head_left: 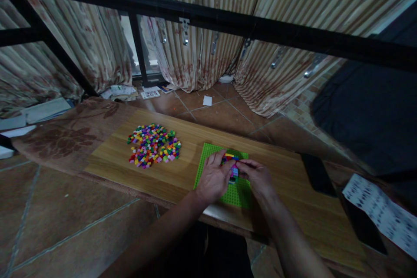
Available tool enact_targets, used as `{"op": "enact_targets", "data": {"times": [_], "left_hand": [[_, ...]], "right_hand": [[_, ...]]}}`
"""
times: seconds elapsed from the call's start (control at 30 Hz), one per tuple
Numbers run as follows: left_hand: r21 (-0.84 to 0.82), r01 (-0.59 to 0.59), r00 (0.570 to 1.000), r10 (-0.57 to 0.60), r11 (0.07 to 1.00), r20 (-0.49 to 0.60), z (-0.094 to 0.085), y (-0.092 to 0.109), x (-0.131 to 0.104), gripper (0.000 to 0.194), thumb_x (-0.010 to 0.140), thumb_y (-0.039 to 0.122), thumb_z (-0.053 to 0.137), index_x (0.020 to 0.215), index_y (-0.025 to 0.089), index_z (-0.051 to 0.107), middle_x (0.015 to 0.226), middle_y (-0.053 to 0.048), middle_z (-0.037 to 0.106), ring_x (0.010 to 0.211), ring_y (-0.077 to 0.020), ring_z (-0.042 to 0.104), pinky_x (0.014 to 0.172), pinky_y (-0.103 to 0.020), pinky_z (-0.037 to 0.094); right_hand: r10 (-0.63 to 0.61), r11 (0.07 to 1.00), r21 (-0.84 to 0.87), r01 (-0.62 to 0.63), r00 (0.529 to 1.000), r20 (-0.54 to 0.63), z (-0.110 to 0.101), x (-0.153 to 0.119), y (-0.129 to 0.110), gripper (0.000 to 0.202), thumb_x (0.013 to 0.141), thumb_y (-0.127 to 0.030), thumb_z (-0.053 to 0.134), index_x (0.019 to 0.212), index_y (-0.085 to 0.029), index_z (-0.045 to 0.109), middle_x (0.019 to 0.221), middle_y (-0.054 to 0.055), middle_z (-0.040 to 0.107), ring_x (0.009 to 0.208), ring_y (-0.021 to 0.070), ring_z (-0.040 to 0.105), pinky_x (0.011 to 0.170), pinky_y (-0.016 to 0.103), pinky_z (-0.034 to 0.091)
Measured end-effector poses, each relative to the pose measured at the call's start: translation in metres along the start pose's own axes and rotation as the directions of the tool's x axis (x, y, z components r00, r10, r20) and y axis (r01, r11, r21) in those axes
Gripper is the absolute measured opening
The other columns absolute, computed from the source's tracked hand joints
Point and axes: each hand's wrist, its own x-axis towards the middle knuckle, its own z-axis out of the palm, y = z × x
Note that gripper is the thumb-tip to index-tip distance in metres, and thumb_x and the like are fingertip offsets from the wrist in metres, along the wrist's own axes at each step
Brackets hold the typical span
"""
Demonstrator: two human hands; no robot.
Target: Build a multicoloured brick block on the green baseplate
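Note:
A green studded baseplate (239,199) lies on the wooden board. On it stands a small build of coloured toy bricks (233,174), partly covered by my fingers. My left hand (213,178) reaches over the build from the left, its fingers bent round the far side and its thumb against the bricks. From the right, my right hand (259,178) meets the same build with thumb and forefinger pinched together at its edge. Whatever may be between those fingertips is too small to make out. Left of the baseplate is a loose pile of small multicoloured bricks (151,153).
The wooden board (185,139) rests on a brown cloth-covered bench (65,139). A dark phone-like slab (317,173) and a printed sheet (381,208) lie at the right. A black metal rail (215,13) crosses in front of striped curtains (202,61).

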Motion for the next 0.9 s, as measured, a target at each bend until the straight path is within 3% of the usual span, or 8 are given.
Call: {"op": "enact_targets", "data": {"times": [0.27,0.53,0.73,0.9], "left_hand": [[-0.041,0.001,1.0,-0.001,0.999,-0.002,0.0,0.0,-0.001,0.035,0.093,0.027,0.042,0.124,0.022,0.057,0.14,-0.01,0.039,0.123,-0.0269,0.041,0.107,-0.046,0.038],[-0.061,0.044,0.999,-0.045,0.997,-0.022,-0.009,-0.003,-0.003,0.038,0.095,0.029,0.041,0.13,0.019,0.051,0.141,-0.013,0.042,0.13,-0.025,0.04,0.11,-0.046,0.037],[-0.049,0.191,0.974,-0.195,0.98,-0.115,-0.032,-0.039,-0.038,0.039,0.094,0.027,0.043,0.131,0.017,0.047,0.141,-0.014,0.045,0.133,-0.024,0.041,0.11,-0.046,0.039],[-0.008,0.276,0.938,-0.271,0.961,-0.215,-0.052,-0.073,-0.083,0.03,0.091,0.023,0.047,0.12,0.018,0.055,0.13,-0.012,0.055,0.123,-0.0236,0.051,0.105,-0.045,0.045]], "right_hand": [[0.115,0.989,0.093,-0.119,0.992,0.047,0.001,-0.001,-0.005,0.037,0.045,-0.038,0.088,0.07,-0.017,0.07,0.063,0.001,0.069,0.059,0.0147,0.063,0.061,0.031,0.054],[0.09,0.986,0.142,-0.088,0.996,-0.01,-0.001,-0.009,0.0,0.038,0.045,-0.04,0.088,0.068,-0.017,0.068,0.064,0.001,0.068,0.057,0.0131,0.06,0.06,0.028,0.051],[0.004,0.99,0.137,0.017,0.988,-0.151,-0.025,-0.028,0.006,0.032,0.056,-0.045,0.081,0.072,-0.021,0.067,0.069,-0.001,0.067,0.059,0.012,0.057,0.057,0.025,0.047],[-0.15,0.979,-0.164,0.12,0.97,-0.189,-0.02,-0.059,-0.006,0.03,0.067,-0.049,0.073,0.076,-0.021,0.07,0.07,0.001,0.067,0.065,0.0158,0.059,0.06,0.026,0.046]]}}
